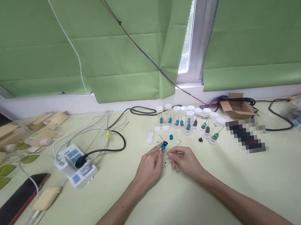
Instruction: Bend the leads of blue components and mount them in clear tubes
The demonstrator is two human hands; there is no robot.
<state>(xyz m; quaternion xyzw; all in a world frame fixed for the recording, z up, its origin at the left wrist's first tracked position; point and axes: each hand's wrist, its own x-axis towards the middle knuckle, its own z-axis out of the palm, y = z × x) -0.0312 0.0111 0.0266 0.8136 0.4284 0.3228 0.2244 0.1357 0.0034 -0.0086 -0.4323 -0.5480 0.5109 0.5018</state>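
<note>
My left hand [148, 168] is closed, its thumb and fingers pinching a small shiny blue part with a dark top [164, 145]. Close beside it, my right hand [185, 159] is closed too, fingertips pressed together just below the blue part; whatever they pinch is too small to make out. A second blue piece [170, 137] lies on the table beyond the hands. Near my right hand rests a thin L-shaped hex key [179, 143]. To the right is a small black piece [200, 140].
Several clear vials with white caps [188, 126] hold blue, dark and green parts behind my hands. Loose white caps [149, 141] lie left of them. On the left are a power strip [79, 165], cables and a phone [13, 206]. A cardboard box [237, 108] stands back right.
</note>
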